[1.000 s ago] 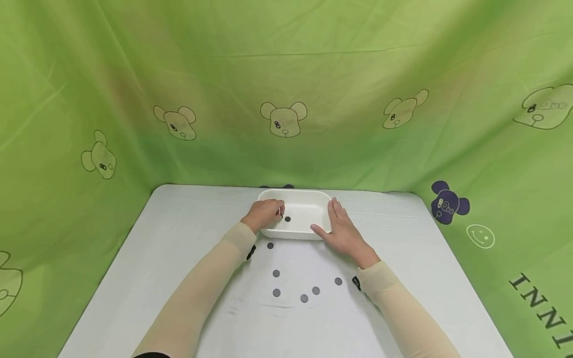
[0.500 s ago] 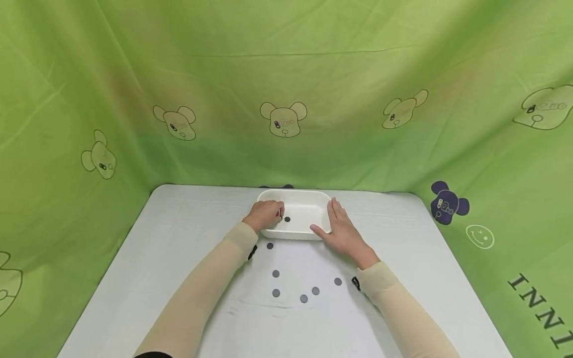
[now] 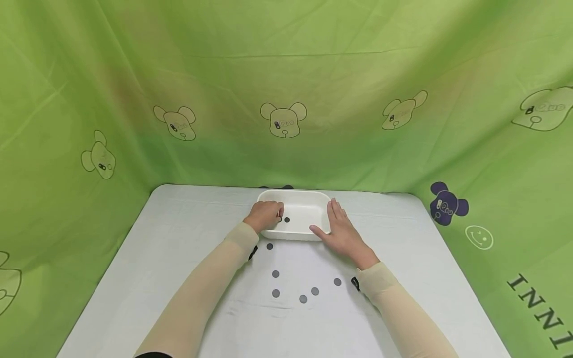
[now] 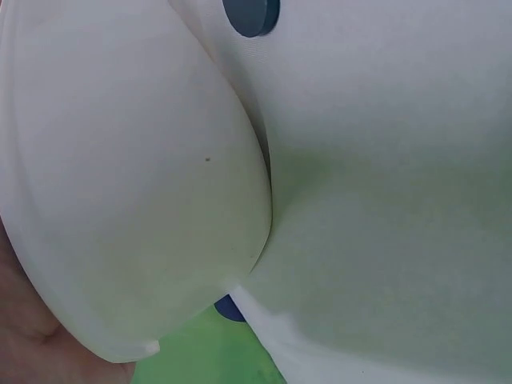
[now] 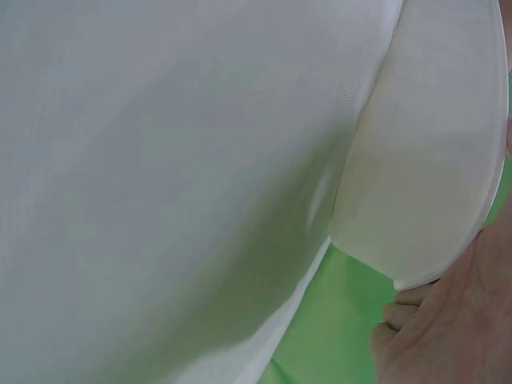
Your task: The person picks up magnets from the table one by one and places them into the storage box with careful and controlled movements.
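Observation:
A white oblong basin (image 3: 309, 211) stands near the table's far edge. My left hand (image 3: 263, 215) reaches over its left rim, fingers curled down inside; a dark round disc peeks out at their tips, mostly covered. Another dark disc (image 3: 287, 220) lies on the basin floor just right of these fingers. At the opposite end, my right hand (image 3: 342, 231) rests against the basin, fingers straight along the right rim and thumb over the near edge. Both wrist views show the basin's outer wall (image 4: 144, 176) close up, with part of each hand at the rim.
Several grey discs lie scattered on the white table (image 3: 380, 214) in front of the basin, one disc (image 3: 269, 246) close to its near left corner. Behind it hangs a green curtain (image 3: 286, 164) printed with bear heads, and it also encloses both sides.
Both hands stay nearly still at the basin. The disc at my left fingertips shows slightly lower; the other discs have kept their places.

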A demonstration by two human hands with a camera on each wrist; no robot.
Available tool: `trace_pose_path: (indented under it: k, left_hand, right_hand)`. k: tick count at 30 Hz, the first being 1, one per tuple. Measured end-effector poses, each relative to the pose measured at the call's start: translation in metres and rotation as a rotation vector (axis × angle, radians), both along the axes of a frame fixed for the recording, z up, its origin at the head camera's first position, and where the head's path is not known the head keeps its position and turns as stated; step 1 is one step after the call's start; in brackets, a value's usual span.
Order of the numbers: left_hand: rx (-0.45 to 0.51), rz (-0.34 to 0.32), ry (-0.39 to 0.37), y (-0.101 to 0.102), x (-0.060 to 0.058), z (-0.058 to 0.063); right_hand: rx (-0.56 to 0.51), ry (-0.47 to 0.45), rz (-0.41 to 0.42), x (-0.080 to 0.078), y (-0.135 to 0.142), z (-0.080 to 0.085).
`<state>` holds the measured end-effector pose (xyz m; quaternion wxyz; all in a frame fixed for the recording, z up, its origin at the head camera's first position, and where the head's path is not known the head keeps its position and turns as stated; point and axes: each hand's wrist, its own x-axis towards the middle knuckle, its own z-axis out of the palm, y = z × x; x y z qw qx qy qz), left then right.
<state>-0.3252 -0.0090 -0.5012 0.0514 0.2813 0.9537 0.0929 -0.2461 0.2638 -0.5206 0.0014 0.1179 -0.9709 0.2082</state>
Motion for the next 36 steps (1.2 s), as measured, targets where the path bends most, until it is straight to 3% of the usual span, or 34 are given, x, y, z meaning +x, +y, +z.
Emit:
trace_pose_path:
  k: [24,36]
  left_hand:
    - [-0.057,0.01,0.045,0.0031,0.0007,-0.0025]
    - [-0.002,0.021,-0.004,0.0025,0.0015,0.0004]
  right_hand:
    - [0.002,0.019,0.003,0.0011,-0.0001,-0.001]
    - [0.0,0.008,0.012,0.0018,0.0,0.0012]
